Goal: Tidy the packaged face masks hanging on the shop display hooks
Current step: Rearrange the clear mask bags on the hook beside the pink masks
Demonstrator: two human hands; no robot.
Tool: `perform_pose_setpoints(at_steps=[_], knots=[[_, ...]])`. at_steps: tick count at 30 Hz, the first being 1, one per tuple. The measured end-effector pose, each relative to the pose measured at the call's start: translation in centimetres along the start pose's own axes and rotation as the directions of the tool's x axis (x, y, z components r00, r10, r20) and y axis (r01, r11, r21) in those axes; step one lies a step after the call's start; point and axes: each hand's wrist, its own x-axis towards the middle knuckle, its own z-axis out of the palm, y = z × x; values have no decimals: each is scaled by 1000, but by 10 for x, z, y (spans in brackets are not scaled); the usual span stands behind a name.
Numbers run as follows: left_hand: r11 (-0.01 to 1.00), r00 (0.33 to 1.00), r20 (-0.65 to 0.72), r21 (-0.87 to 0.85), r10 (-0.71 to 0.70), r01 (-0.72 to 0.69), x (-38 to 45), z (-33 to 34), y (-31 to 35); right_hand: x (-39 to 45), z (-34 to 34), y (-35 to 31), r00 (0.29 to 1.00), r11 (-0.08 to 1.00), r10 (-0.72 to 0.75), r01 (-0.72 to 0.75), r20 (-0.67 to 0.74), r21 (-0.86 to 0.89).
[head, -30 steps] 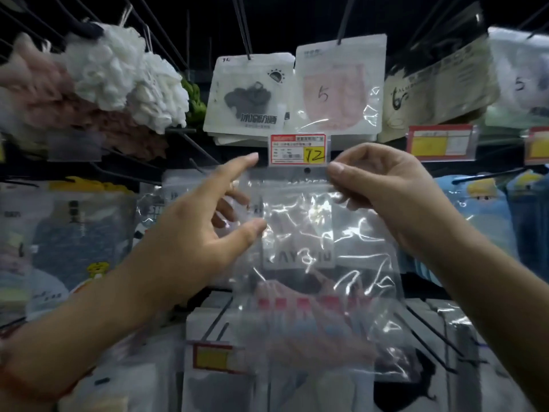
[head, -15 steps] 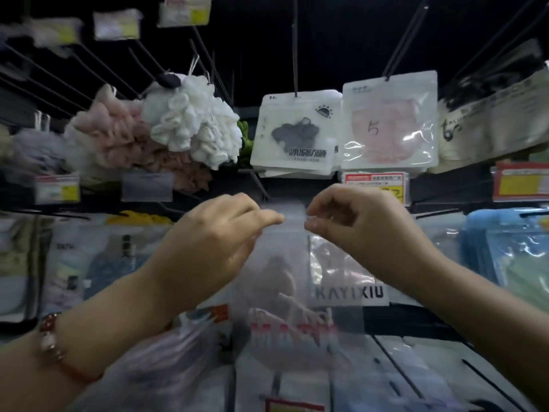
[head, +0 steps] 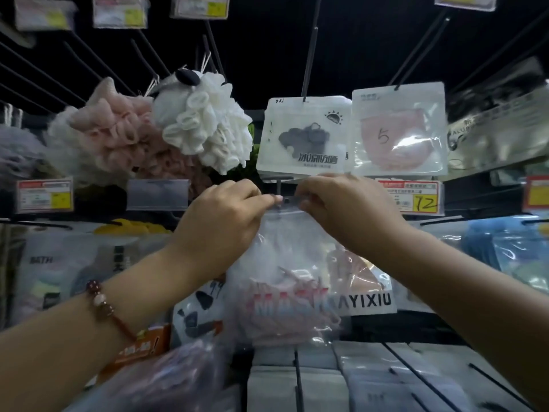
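Hands meet at the top edge of a clear mask packet (head: 285,272), right in the middle of the display. The left hand (head: 219,221) comes in from the lower left, its fingers (head: 267,200) curled and pressed together, pinching the packet's upper strip from the left. The right hand (head: 341,209) reaches in from the right and pinches the same strip on the other side of the small hang hole, its knuckles bent over the plastic. Whether the hole is on a hook or not I cannot tell; a thin peg (head: 279,188) shows just above, between the two hands.

The packet hangs straight down below the fingers, wrinkled and see-through, with a pink mask inside and the word MASK printed low on it. Behind it, partly covered, sits another packet with a white label (head: 368,301) reading AYIXIU.

Just above the hands hang two more packets: a white one with a grey mask (head: 303,135) and, touching its right side, one with a pink mask (head: 398,129) marked 5. A price tag (head: 411,196) with a handwritten 72 sits beside the right hand. To the upper left hang a white bath puff (head: 208,126) and a pink bath puff (head: 118,135). A beaded bracelet (head: 102,304) circles the left wrist.
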Motion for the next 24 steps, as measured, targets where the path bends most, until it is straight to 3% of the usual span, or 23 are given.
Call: perform_pose_setpoints(at_steps=[8,10,13,17,20,24], knots=[[885,955,46,-367,-291,288,-9,11,-5,2,4,-7,991,999,53,-53,126,-2],[902,959,74,-326,-275,284,-13,17,-6,1,9,-10,988,998,60,-58,140,-18],[974,973,107,-77,-203,211,-15,23,-4,2,18,-11,986,995,77,-67,146,-69],[974,962,207,172,-179,144,-34,33,1,-14,35,-17,969,976,89,-39,232,-213],[969,918,330,186,-219,164,-66,29,10,-42,44,-37,946,961,105,-17,308,-277],[947,812,490,121,-317,297,-130,10,25,-88,56,-80,910,991,105,-62,401,-118]])
